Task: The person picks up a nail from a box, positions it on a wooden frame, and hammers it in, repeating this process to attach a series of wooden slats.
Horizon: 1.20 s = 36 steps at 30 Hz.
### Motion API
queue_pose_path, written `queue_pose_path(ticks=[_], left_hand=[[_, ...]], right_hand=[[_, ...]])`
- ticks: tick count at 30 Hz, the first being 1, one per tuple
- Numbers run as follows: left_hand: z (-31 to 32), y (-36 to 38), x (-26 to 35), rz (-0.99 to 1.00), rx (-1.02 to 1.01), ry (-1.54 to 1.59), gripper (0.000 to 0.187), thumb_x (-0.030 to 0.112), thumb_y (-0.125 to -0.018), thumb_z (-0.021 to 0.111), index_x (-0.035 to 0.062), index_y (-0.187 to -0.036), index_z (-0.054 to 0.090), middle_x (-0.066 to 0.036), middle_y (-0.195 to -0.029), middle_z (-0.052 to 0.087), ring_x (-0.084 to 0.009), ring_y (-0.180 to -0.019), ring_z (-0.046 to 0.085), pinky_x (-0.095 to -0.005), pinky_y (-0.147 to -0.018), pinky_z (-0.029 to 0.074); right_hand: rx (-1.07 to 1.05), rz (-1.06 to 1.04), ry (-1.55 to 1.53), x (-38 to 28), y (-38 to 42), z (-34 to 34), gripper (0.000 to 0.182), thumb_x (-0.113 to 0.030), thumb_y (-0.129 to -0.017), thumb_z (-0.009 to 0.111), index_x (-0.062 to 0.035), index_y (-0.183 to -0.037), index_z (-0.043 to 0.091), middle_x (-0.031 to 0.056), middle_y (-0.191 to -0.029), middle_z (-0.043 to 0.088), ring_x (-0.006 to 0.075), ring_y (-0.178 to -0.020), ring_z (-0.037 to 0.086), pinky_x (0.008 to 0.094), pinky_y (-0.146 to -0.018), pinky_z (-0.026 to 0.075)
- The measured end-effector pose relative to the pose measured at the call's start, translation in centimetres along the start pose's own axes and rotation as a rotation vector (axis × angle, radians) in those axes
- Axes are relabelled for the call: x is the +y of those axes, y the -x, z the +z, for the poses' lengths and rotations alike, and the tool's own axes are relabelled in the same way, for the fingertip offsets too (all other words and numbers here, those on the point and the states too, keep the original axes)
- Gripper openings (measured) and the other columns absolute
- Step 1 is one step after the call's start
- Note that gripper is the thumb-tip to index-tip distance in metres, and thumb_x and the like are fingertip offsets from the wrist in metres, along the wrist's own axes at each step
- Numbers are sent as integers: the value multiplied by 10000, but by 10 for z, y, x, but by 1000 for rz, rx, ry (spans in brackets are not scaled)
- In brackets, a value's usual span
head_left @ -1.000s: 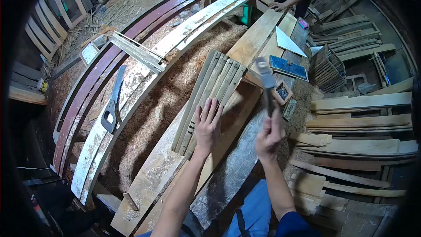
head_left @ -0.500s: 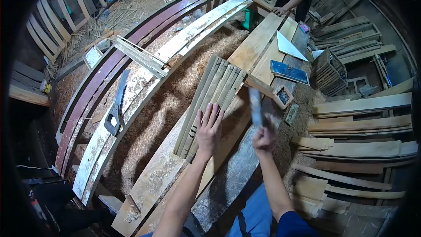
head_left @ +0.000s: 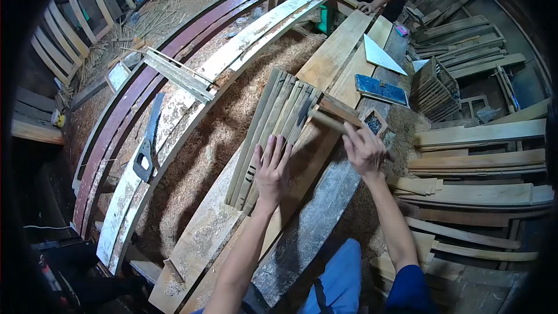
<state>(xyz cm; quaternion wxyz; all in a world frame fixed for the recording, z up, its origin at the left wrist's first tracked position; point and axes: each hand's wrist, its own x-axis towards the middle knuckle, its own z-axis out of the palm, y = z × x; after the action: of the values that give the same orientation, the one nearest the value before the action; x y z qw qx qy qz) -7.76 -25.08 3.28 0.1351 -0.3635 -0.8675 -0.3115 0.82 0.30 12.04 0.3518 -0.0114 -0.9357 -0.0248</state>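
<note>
Hammer (head_left: 328,121) has swung over the far right corner of the slats (head_left: 264,125), right hand (head_left: 364,150) closed around it; left hand (head_left: 271,175) open, flat, presumably steadying them

Single view, head-worn: looking forward and down, wide-angle, dark at frame corners; close above hands (head_left: 271,179) mid-frame, ranging along surface (head_left: 317,215) toward upper right.

Dark blue short sleeve (head_left: 411,292) on the person's right arm (head_left: 396,221), plus lighter blue trousers (head_left: 346,267) with a narrow dark strip (head_left: 320,298) across them. Forearms (head_left: 243,256) bare, left hand (head_left: 271,175) and right hand (head_left: 366,154) too.
</note>
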Motion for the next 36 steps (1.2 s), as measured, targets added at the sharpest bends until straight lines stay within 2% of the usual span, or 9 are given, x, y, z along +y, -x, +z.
queue_pose_path(ticks=[5, 7, 9, 13, 16, 29, 31, 34, 36], left_hand=[[6, -1, -4, 3, 71, 32, 511, 62, -908, 628, 121, -1415, 640, -106, -1585, 513, -295, -1517, 416, -565, -1270, 225], [-1, -1, 2, 0, 19, -11, 493, 75, -920, 624, 124, -1410, 645, -99, -1582, 519, -287, -1516, 421, -553, -1273, 224], [2, -3, -2, 8, 32, -21, 491, 86, -926, 624, 138, -1414, 643, -95, -1586, 516, -282, -1514, 425, -543, -1277, 221], [7, 0, -2, 5, 38, -57, 510, 92, -928, 627, 160, -1433, 629, -89, -1595, 508, -282, -1512, 428, -536, -1281, 213], [3, 2, 1, 1, 21, -32, 513, 96, -929, 629, 159, -1438, 623, -86, -1598, 505, -280, -1511, 429, -536, -1282, 210], [10, -1, 1, 2, 40, -22, 489, 95, -923, 654, 147, -1409, 646, -92, -1565, 537, -284, -1495, 448, -544, -1276, 225], [5, -5, 3, -12, 36, -8, 486, 82, -913, 659, 152, -1393, 661, -88, -1563, 541, -282, -1492, 454, -546, -1268, 246], [3, -6, 5, -17, 44, 5, 493, 69, -908, 657, 156, -1394, 662, -85, -1568, 536, -281, -1494, 453, -551, -1259, 262], [5, -3, 3, -20, 30, 12, 506, 64, -904, 661, 155, -1401, 657, -86, -1572, 533, -280, -1499, 447, -546, -1262, 258]], right_hand=[[-122, -209, -30, 5, 15, -19, 284, -260, -958, 697, -213, -1226, 778, 11, -758, 593, 208, -620, 585, 359, -539, 433], [-90, 284, -105, 17, 1, -1, 293, -258, -961, 698, -183, -1235, 772, 33, -779, 629, 254, -629, 605, 386, -559, 473], [188, 80, 50, 41, -16, 1, 335, -236, -959, 692, -174, -1283, 749, 36, -794, 650, 258, -642, 629, 410, -560, 509], [2, -237, -190, 3, -1, -29, 448, -203, -912, 717, -237, -1358, 706, -7, -659, 529, 169, -528, 541, 363, -469, 454], [-90, 91, -26, 8, -6, -8, 354, -255, -920, 733, -196, -1269, 747, 20, -727, 558, 201, -596, 577, 379, -520, 463], [17, 50, -132, -34, 19, -15, 287, -301, -1015, 652, -125, -1215, 758, 55, -722, 549, 250, -595, 600, 412, -547, 500], [-105, 110, -125, -53, 39, -15, 315, -292, -1051, 601, -93, -1258, 732, 105, -796, 645, 318, -663, 666, 442, -606, 537], [-180, 623, -338, -64, 48, 4, 368, -257, -1093, 538, -22, -1355, 643, 235, -1221, 714, 466, -935, 722, 496, -752, 573], [-57, 584, -392, -68, 40, -1, 367, -237, -1094, 537, -23, -1378, 624, 239, -1211, 716, 453, -945, 724, 489, -767, 575]])
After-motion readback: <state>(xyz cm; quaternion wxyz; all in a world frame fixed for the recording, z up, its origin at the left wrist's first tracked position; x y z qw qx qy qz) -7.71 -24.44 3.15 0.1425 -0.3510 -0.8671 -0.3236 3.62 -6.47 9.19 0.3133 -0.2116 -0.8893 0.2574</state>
